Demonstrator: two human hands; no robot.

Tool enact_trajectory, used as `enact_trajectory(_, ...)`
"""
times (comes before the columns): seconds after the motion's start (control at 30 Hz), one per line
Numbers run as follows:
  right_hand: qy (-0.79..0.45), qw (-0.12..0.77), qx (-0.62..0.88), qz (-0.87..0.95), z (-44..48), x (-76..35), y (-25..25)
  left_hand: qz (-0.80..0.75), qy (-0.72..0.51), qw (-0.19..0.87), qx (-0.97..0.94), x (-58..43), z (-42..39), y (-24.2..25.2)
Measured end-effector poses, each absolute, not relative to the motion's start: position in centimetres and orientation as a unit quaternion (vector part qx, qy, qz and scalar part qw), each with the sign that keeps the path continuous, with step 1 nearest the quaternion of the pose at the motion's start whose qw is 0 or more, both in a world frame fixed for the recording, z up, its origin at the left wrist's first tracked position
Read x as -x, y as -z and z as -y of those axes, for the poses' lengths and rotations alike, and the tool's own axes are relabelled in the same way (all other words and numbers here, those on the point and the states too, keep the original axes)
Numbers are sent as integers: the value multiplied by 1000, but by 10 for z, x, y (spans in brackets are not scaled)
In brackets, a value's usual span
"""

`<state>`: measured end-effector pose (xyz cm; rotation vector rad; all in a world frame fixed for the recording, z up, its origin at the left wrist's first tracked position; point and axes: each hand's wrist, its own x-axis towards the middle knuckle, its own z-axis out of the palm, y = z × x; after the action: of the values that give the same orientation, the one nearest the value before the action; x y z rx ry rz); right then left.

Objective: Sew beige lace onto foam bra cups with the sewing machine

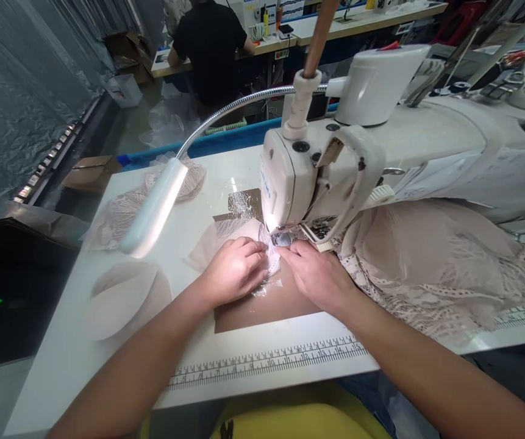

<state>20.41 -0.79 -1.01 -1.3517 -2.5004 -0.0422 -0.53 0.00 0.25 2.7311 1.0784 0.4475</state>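
Note:
A pale pink lace piece [270, 255] with sheer mesh lies under the needle area of a white sewing machine [285, 183]. My left hand [239, 268] rests on this piece from the left, its fingers curled and pressed together on the lace. From the right, my right hand [314, 271] holds the lace edge close to the presser foot, with the index finger stretched toward it and the others bent under. The fingertips of both hands are near each other. Brown sheeting [266, 311] covers the table beneath them. The needle itself is hard to make out.
A lit lamp [155, 207] on a bendable neck hangs over the table's left side. Lace pieces [125, 213] and molded cups [125, 299] lie there. A heap of beige lace garments [436, 262] sits right. A ruler strip [271, 363] runs along the front edge. Another person [210, 52] sits behind.

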Motion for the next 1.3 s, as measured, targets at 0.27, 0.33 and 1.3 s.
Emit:
enact_trajectory(0.27, -22, 191, 453, 871, 10, -210, 13, -337, -184, 71, -921, 4, 3, -1)
enact_trajectory(0.33, -31, 180, 440, 879, 11, -210, 12, -323, -164, 56, -930, 3, 4, -1)
enact_trajectory(1.3, -13, 101, 443, 891, 13, -206, 9, -349, -156, 35, -923, 3, 3, 1)
